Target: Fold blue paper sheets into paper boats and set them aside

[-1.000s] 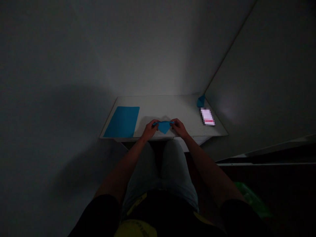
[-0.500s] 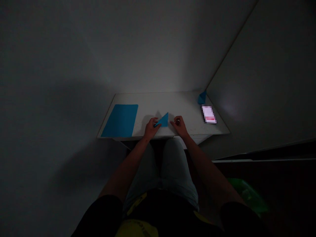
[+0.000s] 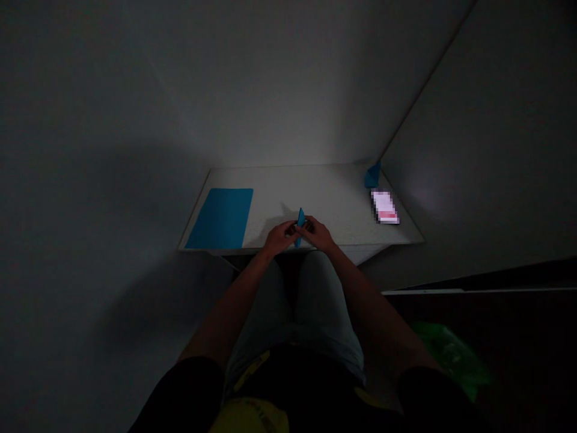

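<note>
A small folded piece of blue paper [image 3: 301, 216] stands nearly edge-on between my hands, close to the table's front edge. My left hand [image 3: 280, 236] pinches it from the left side. From the other side my right hand [image 3: 318, 233] grips the same paper, its thumb and fingers closed around the edge. The fingertips of both hands meet at the paper and partly hide its middle. To the left lies a stack or sheet of flat blue paper [image 3: 220, 218].
The white table [image 3: 288, 180] stands against the walls. At its right end lie a phone [image 3: 384, 207] with a lit, blurred screen and, behind it, a folded blue paper shape [image 3: 372, 175]. A green plastic bag [image 3: 451, 355] is on the dark floor at right.
My right hand has come in to the left and taken hold of the folded paper. The paper has turned from a broad triangle to nearly edge-on. My left hand still holds it.
</note>
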{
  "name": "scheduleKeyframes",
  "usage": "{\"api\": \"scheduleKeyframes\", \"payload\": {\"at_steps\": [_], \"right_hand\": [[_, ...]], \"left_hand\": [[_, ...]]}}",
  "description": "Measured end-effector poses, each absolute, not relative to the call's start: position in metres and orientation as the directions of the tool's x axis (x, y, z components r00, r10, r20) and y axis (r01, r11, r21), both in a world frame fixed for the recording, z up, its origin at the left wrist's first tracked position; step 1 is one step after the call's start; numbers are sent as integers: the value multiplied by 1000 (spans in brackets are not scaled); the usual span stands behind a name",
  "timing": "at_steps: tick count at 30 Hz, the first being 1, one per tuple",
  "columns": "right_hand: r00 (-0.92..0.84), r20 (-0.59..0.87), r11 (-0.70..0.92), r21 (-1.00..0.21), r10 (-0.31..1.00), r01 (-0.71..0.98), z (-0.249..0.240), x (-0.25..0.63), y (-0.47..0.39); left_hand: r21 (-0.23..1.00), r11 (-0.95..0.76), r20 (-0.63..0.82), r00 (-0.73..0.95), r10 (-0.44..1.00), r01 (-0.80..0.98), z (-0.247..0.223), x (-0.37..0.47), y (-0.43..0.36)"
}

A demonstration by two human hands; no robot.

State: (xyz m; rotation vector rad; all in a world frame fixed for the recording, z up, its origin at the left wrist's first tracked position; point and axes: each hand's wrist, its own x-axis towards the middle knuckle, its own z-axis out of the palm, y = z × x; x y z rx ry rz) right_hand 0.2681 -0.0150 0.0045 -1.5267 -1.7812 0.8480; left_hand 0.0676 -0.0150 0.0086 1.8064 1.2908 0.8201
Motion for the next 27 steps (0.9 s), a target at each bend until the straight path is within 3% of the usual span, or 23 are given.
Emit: {"api": "scheduleKeyframes", "payload": {"at_steps": [17, 27], "right_hand": [[-307, 113, 233, -892, 945, 387, 1, 287, -7], [-296, 114, 237, -875, 948, 423, 7, 285, -8]], "left_hand": [[911, -218, 94, 340, 936, 349, -1, 63, -11], [895, -197, 67, 314, 947, 401, 1, 67, -11]]}}
